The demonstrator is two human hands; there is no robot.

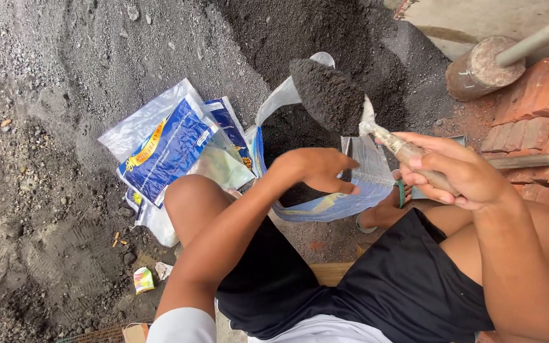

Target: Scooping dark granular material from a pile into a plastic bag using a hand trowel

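At frame centre, the left hand (316, 170) grips the rim of an open clear-and-blue plastic sack (325, 203); the right hand (455, 171) clasps a sand-laden metal trowel (335, 95) above it, mid-fill. Tipping it needs a steady mouth.

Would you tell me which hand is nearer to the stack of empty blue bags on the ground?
Left. The left hand holds the open sack's rim beside the blue bags; the right hand grips the trowel farther away.
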